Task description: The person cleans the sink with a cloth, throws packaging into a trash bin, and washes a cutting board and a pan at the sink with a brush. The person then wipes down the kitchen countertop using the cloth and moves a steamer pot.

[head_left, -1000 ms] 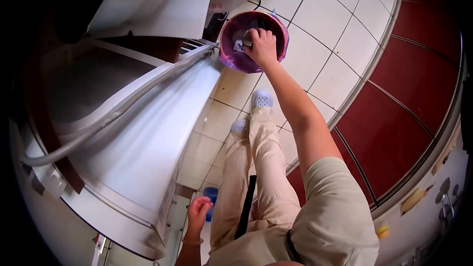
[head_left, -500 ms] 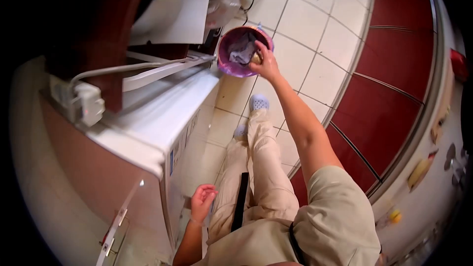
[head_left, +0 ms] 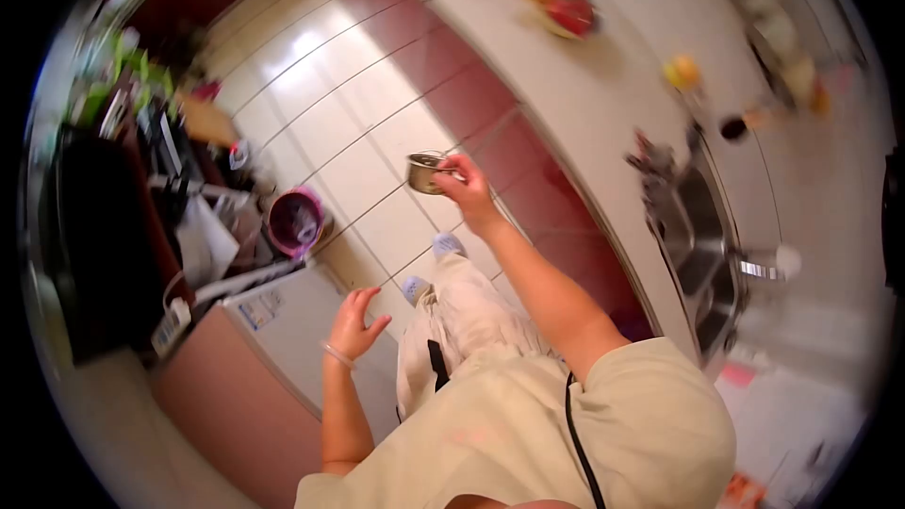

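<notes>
One metal cup [head_left: 421, 178] in right hand [head_left: 467, 190], pale tiles [head_left: 363, 179] below, red cabinets [head_left: 556, 198] alongside

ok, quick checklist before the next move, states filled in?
1. Grip: ok, right hand holds the metal container by its near side.
2. Left hand free: ok, open, nothing seen in it.
3. Container apart from the purple bin: ok.
4. Container's contents: cannot tell, too blurred.
5. Counter free of items: not ok, a red item and others are on it.
6. Tap off: cannot tell.
</notes>
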Tool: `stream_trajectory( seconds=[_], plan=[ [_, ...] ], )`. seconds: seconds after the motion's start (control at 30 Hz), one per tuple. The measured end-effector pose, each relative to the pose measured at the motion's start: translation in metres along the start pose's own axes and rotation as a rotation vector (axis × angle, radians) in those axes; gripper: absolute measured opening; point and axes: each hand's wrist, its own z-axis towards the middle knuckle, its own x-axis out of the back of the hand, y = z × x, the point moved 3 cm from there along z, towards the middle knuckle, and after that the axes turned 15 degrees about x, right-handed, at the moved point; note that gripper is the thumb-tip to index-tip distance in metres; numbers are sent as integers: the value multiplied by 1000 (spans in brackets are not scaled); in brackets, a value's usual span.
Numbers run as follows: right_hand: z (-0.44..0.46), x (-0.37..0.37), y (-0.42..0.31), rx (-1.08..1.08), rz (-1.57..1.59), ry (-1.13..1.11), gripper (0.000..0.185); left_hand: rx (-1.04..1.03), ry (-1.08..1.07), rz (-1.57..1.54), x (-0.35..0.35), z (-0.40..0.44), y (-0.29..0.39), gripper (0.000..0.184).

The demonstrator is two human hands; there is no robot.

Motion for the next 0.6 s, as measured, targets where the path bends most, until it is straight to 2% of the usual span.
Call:
stream_trajectory(
  seconds=[0.1, 0.17, 0.23, 0.3, 0.37, 0.5, 0.53, 0.57, 0.6],
  plan=[
    [-62, 140, -88, 127, -108, 306, 18, -210, -107, -38, -10, 22, 82, 45],
    [-118, 235, -147, 232, -120, 594, 15, -303, -139, -9, -31, 28, 130, 45],
    [-178, 341, -192, 364, -137, 791, 13, -374, -201, 33, -68, 31, 177, 44],
    [-235, 425, -239, 325, -331, 996, 17, -363, -321, 30, -108, 29, 217, 42],
    [-274, 500, -259, 180, -488, 1229, 25, -378, -378, 57, -152, 25, 252, 41],
    [-301, 662, -210, -122, -727, 1232, 34, -254, -506, 97, -230, 17, 292, 39],
    [-305, 721, -166, -246, -911, 1188, 38, -263, -486, 197, -251, 15, 301, 39],
    [-299, 744, -145, -343, -1150, 1099, 38, -273, -468, 294, -266, 13, 304, 39],
    [-292, 748, -135, -385, -1109, 1012, 37, -391, -498, 328, -283, 15, 292, 39]
  ],
)
